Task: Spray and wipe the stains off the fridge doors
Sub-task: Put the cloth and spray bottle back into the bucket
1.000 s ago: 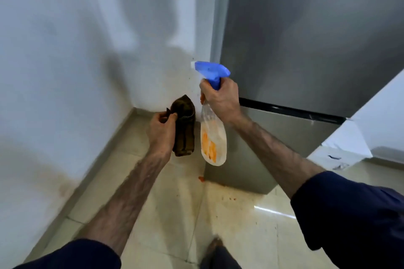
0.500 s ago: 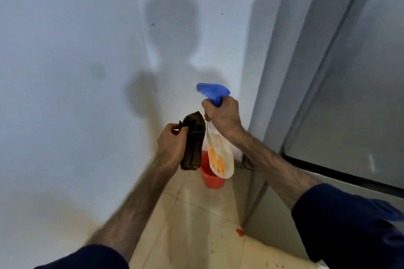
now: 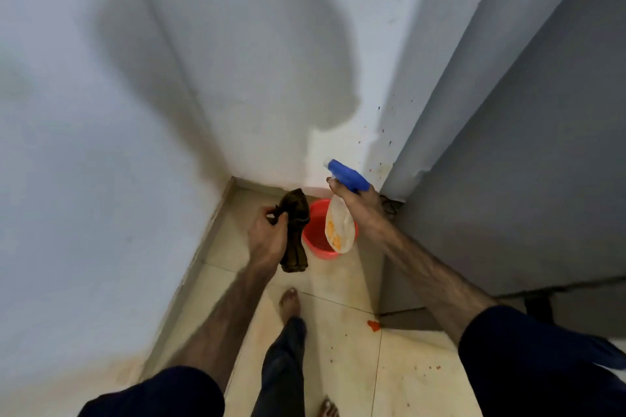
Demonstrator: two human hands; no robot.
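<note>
**View swings from the fridge doors down to the corner bucket**

A second ago the grey fridge doors filled the upper right of the frame; now only the fridge [image 3: 528, 159] side runs down the right edge, and the view tips toward the floor corner, where a red bucket [image 3: 313, 240] has come into sight at centre. The hands have barely changed relative to each other. My reading: the person is turning away from the doors, perhaps to wet the cloth, so no spraying or wiping is underway.

Count: one spray bottle [image 3: 340, 227], its neck gripped in the curled right hand [image 3: 359, 203]; one brown cloth [image 3: 296, 230], pinched and hanging from the left hand [image 3: 267, 235]; one bucket; two bare feet at lower centre; several orange-red spatters on the floor tiles [image 3: 406, 366].
</note>
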